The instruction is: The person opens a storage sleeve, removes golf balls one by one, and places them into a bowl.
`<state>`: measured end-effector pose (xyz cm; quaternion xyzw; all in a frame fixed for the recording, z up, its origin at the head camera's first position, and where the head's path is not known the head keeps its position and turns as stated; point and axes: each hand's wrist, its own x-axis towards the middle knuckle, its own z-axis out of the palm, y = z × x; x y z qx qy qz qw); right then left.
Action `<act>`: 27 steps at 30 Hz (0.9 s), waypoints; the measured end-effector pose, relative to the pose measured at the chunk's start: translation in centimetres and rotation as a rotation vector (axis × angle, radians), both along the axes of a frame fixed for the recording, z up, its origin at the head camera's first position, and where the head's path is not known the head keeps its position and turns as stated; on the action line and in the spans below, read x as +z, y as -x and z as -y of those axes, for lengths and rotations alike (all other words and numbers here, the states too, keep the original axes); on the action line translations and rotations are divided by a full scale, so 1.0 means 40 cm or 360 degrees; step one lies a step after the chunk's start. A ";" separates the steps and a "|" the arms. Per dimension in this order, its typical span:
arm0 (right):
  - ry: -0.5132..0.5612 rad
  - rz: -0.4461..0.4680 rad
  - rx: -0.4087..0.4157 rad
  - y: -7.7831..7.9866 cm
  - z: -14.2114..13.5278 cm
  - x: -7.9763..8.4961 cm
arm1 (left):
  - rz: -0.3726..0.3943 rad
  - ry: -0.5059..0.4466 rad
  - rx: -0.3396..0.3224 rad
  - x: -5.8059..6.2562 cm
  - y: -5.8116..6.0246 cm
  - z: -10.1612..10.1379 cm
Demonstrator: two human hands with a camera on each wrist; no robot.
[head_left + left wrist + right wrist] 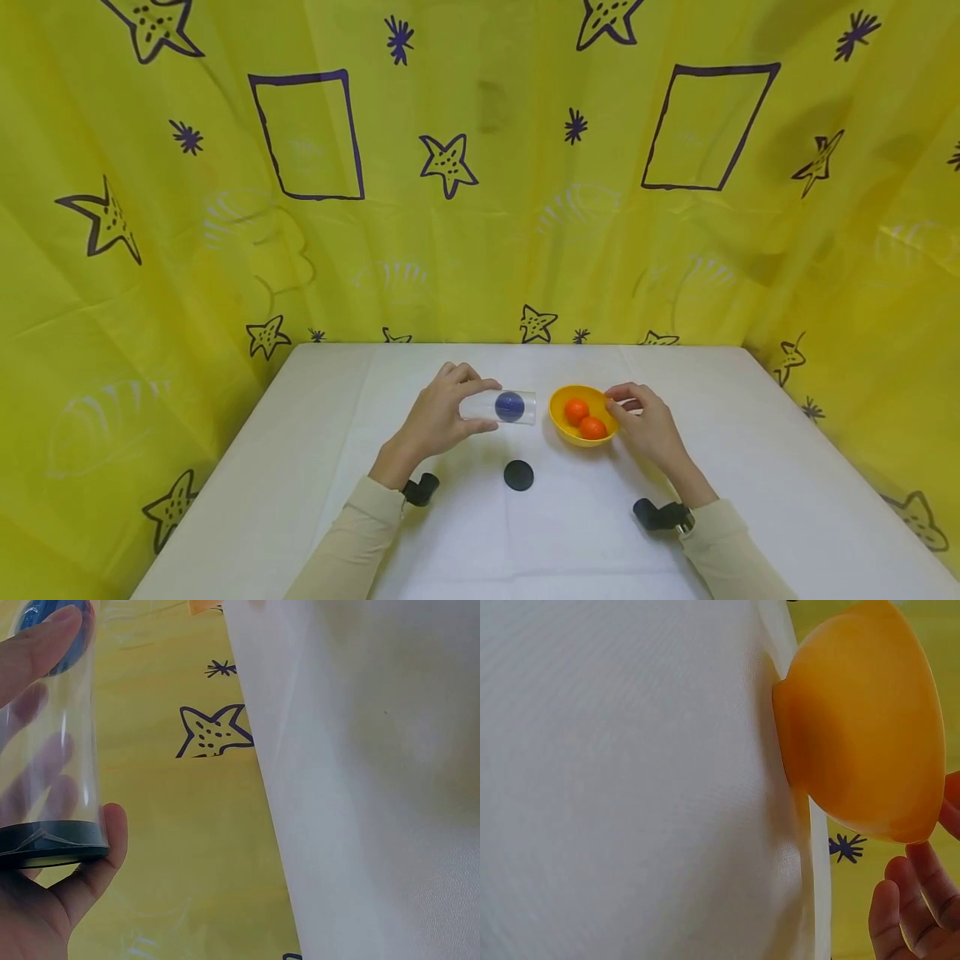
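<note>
My left hand [447, 408] grips a clear plastic tube [64, 765], with the thumb on one side and fingers on the other. The tube points sideways toward the bowl in the head view. A blue ball [510, 407] is inside it near its right end, and a black cap [52, 844] sits at the end by the palm. My right hand [647, 421] pinches the right rim of a yellow-orange bowl [862, 727], fingertips along the outside. Two orange balls, one farther back [576, 411] and one nearer [592, 428], lie in this bowl.
A black disc [518, 475] lies flat on the white table [525, 550], in front of the tube and bowl. Yellow curtains [480, 250] with dark star drawings hang behind the table and along both sides. A black wrist camera [660, 515] sits at the right sleeve.
</note>
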<state>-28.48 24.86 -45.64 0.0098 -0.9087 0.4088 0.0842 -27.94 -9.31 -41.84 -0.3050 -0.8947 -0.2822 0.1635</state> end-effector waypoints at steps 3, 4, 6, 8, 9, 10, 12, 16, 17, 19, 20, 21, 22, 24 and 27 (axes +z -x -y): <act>-0.0005 -0.0022 0.0004 -0.002 0.001 0.007 | -0.0007 -0.0003 -0.0004 0.000 0.001 0.001; -0.0004 -0.0028 0.0008 -0.004 0.001 0.009 | -0.0009 -0.0003 -0.0006 -0.001 0.001 0.001; -0.0007 -0.0032 0.0001 -0.006 0.000 0.013 | -0.0012 -0.0001 -0.0007 -0.001 0.002 0.002; -0.0002 -0.0050 0.0003 -0.007 0.001 0.017 | -0.0015 0.0003 -0.0004 0.000 0.002 0.002; -0.0004 -0.0059 0.0003 -0.008 0.001 0.018 | -0.0015 0.0004 -0.0003 0.000 0.002 0.002; 0.0001 -0.0068 0.0004 -0.008 0.002 0.020 | -0.0016 0.0005 -0.0002 0.000 0.002 0.001; -0.0002 -0.0090 0.0008 -0.009 0.003 0.025 | -0.0012 0.0003 -0.0001 0.002 0.000 0.001; 0.0001 -0.0116 0.0025 -0.014 0.009 0.040 | -0.0003 -0.0006 -0.0009 0.005 -0.003 -0.001; 0.0004 -0.0122 0.0028 -0.016 0.011 0.044 | -0.0001 -0.0007 -0.0011 0.005 -0.003 -0.001; 0.0017 -0.0134 0.0038 -0.020 0.017 0.053 | -0.0008 -0.0003 -0.0010 0.006 -0.003 -0.002; 0.0023 -0.0143 0.0042 -0.022 0.020 0.058 | -0.0013 0.0003 -0.0009 0.006 -0.004 -0.002; 0.0030 -0.0148 0.0046 -0.025 0.023 0.062 | -0.0018 0.0008 -0.0006 0.006 -0.004 -0.003; 0.0034 -0.0156 0.0051 -0.027 0.027 0.066 | -0.0023 0.0013 -0.0004 0.007 -0.004 -0.003; 0.0049 -0.0168 0.0068 -0.032 0.036 0.073 | -0.0032 0.0018 0.0000 0.007 -0.005 -0.004; 0.0068 -0.0184 0.0107 -0.041 0.051 0.083 | -0.0037 0.0019 0.0006 0.009 -0.007 -0.004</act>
